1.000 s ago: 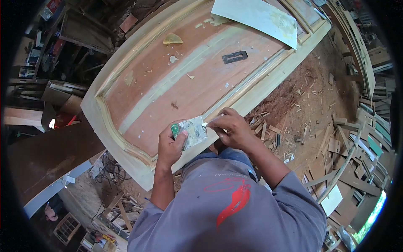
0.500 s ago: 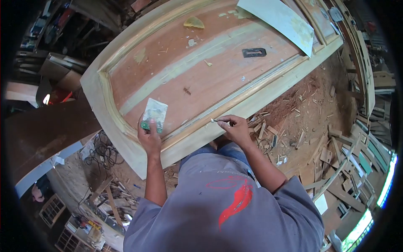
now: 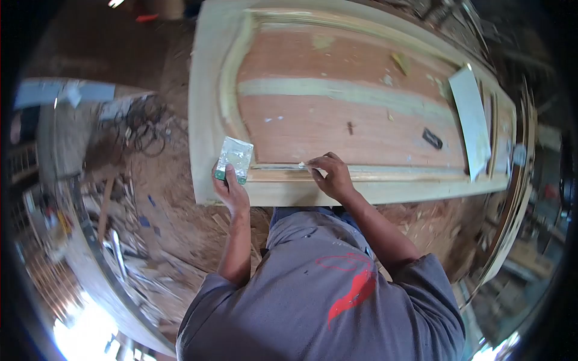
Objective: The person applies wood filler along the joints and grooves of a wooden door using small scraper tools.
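A wooden door (image 3: 289, 136) with a recessed reddish panel and raised moulding lies flat before me. My left hand (image 3: 231, 191) grips a putty scraper (image 3: 237, 151) by its green edge, thumb on top, over the near left corner of the panel. Pale, whitish paste is smeared across the scraper's face. My right hand (image 3: 332, 177) is closed in a pinch on a small whitish dab of putty (image 3: 302, 164). Its fingertips are right at the moulding (image 3: 373, 174) along the panel's near edge, where a grey-white line runs.
On the door lie a white sheet (image 3: 471, 123), a black slotted plate (image 3: 432, 138) and a yellowish scrap (image 3: 400, 62). Wood offcuts and shavings (image 3: 174, 240) cover the floor. Coiled cables (image 3: 147, 129) lie to the left, and boards (image 3: 512, 198) lean at the right.
My view has turned, so the door now lies straighter across it. My right hand has gone from above the outer frame to the moulding's inner edge. The scraper remains in my left hand.
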A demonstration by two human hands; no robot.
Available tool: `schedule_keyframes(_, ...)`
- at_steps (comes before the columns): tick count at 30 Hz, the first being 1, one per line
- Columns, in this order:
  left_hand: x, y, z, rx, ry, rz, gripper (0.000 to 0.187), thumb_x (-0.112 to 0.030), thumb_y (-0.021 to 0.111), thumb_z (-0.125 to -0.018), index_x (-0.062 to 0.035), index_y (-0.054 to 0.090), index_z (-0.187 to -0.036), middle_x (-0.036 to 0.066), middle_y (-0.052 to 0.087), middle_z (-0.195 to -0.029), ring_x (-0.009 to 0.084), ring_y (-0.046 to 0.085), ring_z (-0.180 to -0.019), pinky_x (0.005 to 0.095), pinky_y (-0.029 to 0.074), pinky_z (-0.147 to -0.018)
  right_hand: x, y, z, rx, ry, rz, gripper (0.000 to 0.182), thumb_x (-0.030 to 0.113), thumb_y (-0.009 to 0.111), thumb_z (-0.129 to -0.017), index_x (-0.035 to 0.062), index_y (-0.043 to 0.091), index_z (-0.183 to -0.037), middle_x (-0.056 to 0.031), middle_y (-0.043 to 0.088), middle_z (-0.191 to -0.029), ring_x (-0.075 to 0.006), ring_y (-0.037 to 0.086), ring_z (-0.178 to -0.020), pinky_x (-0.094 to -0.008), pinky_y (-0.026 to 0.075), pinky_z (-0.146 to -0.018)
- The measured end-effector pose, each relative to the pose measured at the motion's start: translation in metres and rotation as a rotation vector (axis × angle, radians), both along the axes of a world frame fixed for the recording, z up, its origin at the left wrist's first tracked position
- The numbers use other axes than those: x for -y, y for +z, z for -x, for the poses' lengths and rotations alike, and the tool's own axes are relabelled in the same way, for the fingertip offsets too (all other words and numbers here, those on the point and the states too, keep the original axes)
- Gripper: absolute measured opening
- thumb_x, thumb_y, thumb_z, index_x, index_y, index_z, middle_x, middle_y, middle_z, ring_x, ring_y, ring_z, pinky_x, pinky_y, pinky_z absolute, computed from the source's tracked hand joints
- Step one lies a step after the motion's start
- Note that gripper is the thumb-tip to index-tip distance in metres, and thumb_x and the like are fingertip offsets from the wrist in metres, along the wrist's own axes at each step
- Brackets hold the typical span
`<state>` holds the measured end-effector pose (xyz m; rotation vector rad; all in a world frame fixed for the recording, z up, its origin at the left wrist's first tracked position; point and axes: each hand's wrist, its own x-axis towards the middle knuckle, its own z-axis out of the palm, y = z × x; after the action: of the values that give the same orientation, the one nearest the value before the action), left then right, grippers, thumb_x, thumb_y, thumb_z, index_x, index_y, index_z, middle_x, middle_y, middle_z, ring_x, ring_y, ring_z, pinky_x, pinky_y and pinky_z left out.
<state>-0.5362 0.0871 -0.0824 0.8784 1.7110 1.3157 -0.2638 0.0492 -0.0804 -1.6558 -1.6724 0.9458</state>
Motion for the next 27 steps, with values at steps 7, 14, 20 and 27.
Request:
schedule_keyframes(7,0.083,-0.002,0.015,0.041,0.371,-0.017,0.023,-0.014,0.060,-0.104,0.0033,0.063,-0.119,0.007,0.066,-0.107,0.0143,0.060,-0.095,0.0308,0.050,-0.084,-0.047,-0.033,0.044,0.136,0.534,-0.279,0.018,0.002,0.072,-0.080,0.0070,0.076,-0.097,-0.0068,0.078,-0.101,-0.0262,0.069,-0.089,-0.0374,0.058,-0.084)
schedule_keyframes(14,0.193,-0.002,-0.049,0.078,0.689,0.009,0.020,-0.009,0.060,-0.103,0.0035,0.064,-0.118,0.006,0.067,-0.107,0.0126,0.060,-0.096,0.0290,0.049,-0.087,-0.085,-0.058,0.077,0.087,0.852,-0.600,0.019,0.004,0.071,-0.080,0.0049,0.076,-0.098,-0.0087,0.077,-0.104,-0.0237,0.071,-0.092,-0.0372,0.056,-0.089)
schedule_keyframes(20,0.255,-0.007,-0.109,0.147,0.749,0.016,0.021,-0.006,0.059,-0.104,0.0023,0.062,-0.123,0.006,0.068,-0.109,0.0109,0.062,-0.098,0.0269,0.049,-0.090,-0.090,-0.077,0.092,0.097,0.904,-0.682,0.020,0.001,0.070,-0.083,0.0039,0.075,-0.102,-0.0108,0.077,-0.104,-0.0264,0.071,-0.094,-0.0381,0.057,-0.090)
schedule_keyframes(27,0.287,-0.018,-0.150,0.183,0.764,0.026,0.023,-0.010,0.059,-0.106,0.0005,0.060,-0.126,0.005,0.067,-0.110,0.0104,0.062,-0.097,0.0268,0.050,-0.088,-0.089,-0.088,0.094,0.375,1.085,-0.790,0.019,0.012,0.063,-0.086,0.0076,0.073,-0.101,-0.0077,0.073,-0.111,-0.0241,0.062,-0.110,-0.0394,0.053,-0.096)
